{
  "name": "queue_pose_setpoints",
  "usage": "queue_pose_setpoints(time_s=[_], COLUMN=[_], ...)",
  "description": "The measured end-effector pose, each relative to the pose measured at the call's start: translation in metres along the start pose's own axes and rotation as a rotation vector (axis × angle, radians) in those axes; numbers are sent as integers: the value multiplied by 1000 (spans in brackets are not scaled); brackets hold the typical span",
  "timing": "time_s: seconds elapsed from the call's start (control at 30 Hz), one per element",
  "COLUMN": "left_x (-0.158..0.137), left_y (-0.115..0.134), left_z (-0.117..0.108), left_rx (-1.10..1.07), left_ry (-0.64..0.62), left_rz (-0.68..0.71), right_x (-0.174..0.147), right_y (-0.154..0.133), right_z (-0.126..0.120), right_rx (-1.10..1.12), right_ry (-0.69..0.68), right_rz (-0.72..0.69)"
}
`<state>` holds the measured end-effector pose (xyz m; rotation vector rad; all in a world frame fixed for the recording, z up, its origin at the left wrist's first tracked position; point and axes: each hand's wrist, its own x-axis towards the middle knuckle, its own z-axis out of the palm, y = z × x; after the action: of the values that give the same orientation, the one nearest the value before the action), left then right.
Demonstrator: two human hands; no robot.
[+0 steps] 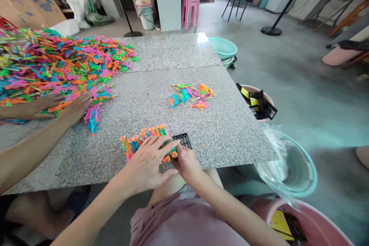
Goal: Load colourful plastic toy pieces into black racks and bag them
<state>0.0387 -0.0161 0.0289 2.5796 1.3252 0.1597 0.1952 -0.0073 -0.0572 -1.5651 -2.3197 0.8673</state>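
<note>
A tight row of bright plastic toy guns (134, 145) with orange suction-cup tips lies at the table's near edge. Over its right part rests my left hand (148, 161), fingers spread and thumb apart, touching the toys. At the row's right end, my right hand (187, 161) has its fingers curled closed on a toy gun with an orange tip; the grip is partly hidden. Behind those fingers a black plastic grid basket (183, 140) shows, mostly covered by the hands and toys. Farther up the table lies a small loose group of toy guns (184, 95).
A large heap of toy guns (72, 59) covers the left of the granite table (138, 96), with another person's hands (76, 107) at it. On the right floor stand a tub of black baskets (256, 102), a teal basket (305, 173) with plastic bags, and a pink tub (319, 223).
</note>
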Motion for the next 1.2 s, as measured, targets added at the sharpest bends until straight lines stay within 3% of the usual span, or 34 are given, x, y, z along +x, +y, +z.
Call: queue_pose_setpoints(time_s=[0.07, 0.23, 0.37, 0.4, 0.5, 0.57, 0.63, 0.73, 0.8, 0.97, 1.03, 1.1, 1.2], left_x=[4, 8, 6, 5, 4, 2, 1, -2, -3, -2, -1, -1, -1], left_y=[3, 3, -2, -3, -4, -5, -5, -6, -6, -4, -3, -3, -1], left_z=[3, 23, 29, 28, 24, 21, 17, 13, 11, 9, 8, 7, 6], left_rx=[72, 253, 282, 274, 248, 241, 225, 197, 192, 201, 203, 210, 224], left_ry=[12, 188, 241, 242, 230, 223, 211, 173, 153, 144, 138, 135, 132], left_rz=[-15, 14, 61, 64, 63, 68, 79, 101, 107, 94, 98, 104, 99], right_x=[-1, 6, 47, 63, 110, 133, 145, 138, 120, 72, 65, 65, 71], right_y=[3, 11, 42, 56, 102, 126, 140, 145, 139, 88, 65, 48, 38], right_z=[2, 2, -45, -63, -115, -136, -142, -133, -117, -48, -22, -7, -4], right_rx=[24, 74, -85, -177, -552, -608, -616, -616, -472, 405, 568, 564, 371], right_ry=[-8, -52, -258, -231, 177, 192, 121, 41, 35, 68, 89, 92, 75], right_rz=[-39, -136, -248, -237, 86, 90, 2, -90, -116, -138, -162, -203, -267])
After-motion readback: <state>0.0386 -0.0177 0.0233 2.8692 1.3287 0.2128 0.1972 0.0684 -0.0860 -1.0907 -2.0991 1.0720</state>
